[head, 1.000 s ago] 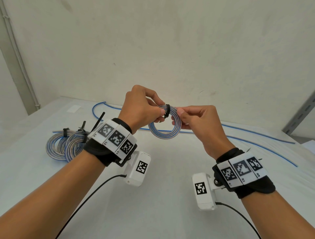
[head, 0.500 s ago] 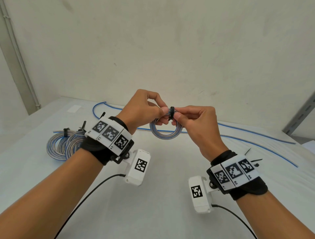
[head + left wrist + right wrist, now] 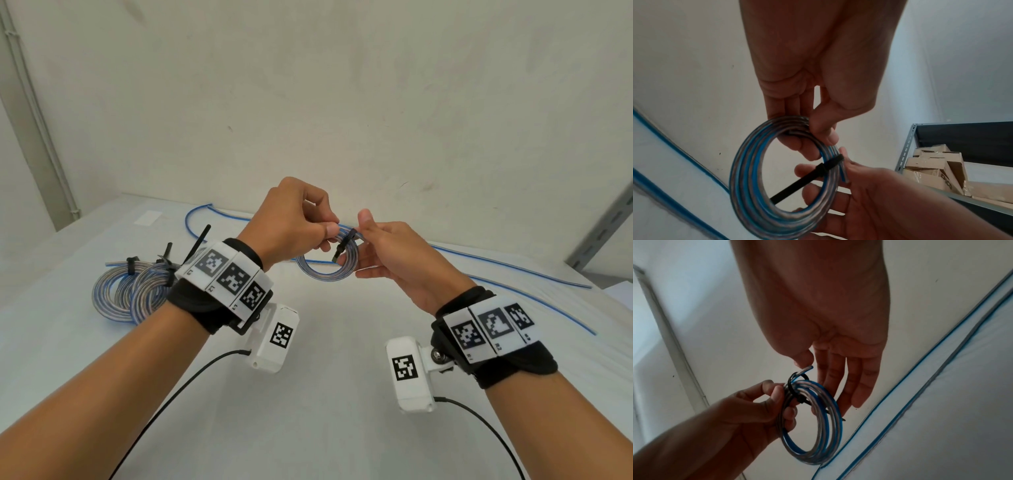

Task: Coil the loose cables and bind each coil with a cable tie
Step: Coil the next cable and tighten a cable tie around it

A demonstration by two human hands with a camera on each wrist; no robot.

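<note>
A small coil of blue-and-clear cable (image 3: pixel 322 275) hangs above the white table (image 3: pixel 325 394). My left hand (image 3: pixel 329 231) pinches its top between thumb and fingers. A black cable tie (image 3: pixel 343 246) is looped round the strands just right of that pinch, and its tail points down across the ring. My right hand (image 3: pixel 380 246) is beside the coil with fingers straight and thumb up, holding nothing. In the left wrist view the coil (image 3: pixel 748 178), tie (image 3: pixel 830 164) and left hand (image 3: pixel 813 138) show up close. The right wrist view shows the right hand (image 3: pixel 830 378) behind the coil (image 3: pixel 826 451), beside the tie (image 3: pixel 795 392).
Two bound coils (image 3: pixel 113 294) (image 3: pixel 150 291) lie at the left of the table, their tie tails sticking up. Long loose blue cables (image 3: pixel 513 274) run along the back and right. A metal shelf upright (image 3: pixel 603 233) stands at the right, with cardboard boxes (image 3: pixel 937 170) on the shelf.
My right hand has let go of the tie and straightened its fingers. The tie's tail now hangs free across the coil. My left hand keeps its pinch on the coil.
</note>
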